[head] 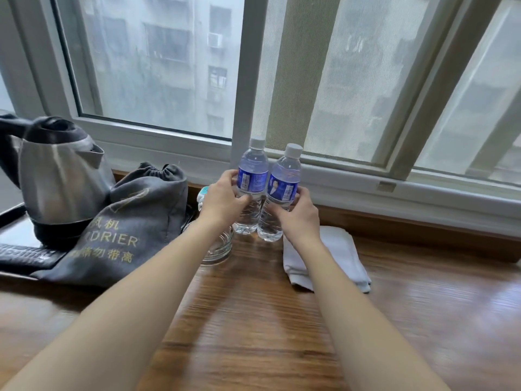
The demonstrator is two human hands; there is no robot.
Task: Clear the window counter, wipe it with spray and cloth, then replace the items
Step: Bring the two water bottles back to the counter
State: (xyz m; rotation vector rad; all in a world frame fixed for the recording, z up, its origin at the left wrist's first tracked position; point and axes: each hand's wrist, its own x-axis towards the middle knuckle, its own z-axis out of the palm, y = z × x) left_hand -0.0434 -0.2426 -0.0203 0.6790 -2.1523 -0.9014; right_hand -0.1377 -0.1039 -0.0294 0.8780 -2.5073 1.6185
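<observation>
**Two bottles gripped at the window desk**

Beyond the hands runs a wide sliding window (158,66) with pale frames, a mesh screen on the panes past the right hand, and grey apartment blocks outside. Under both forearms lies one desk (253,320) of glossy brown wood grain, reaching back to the window sill.

Left of the left hand sits one grey drawstring bag (132,221) printed with gold lettering, leaning against one steel kettle (59,179) with a black lid and base. The kettle stands on a dark tray (17,218) further left. One folded white cloth (332,258) lies on the desk under and just right of the right wrist. One clear glass ashtray (217,246) sits below the left wrist, partly hidden by the arm. Behind the left hand a small white and turquoise object shows; it looks like the head of a spray bottle (203,194), though most of it is hidden.

Two clear water bottles with blue labels and white caps stand side by side, touching. The left hand (222,198) wraps around the left bottle (252,187); the right hand (298,218) curls around the right bottle (282,193). Whether their bases rest on the desk I cannot tell.
</observation>
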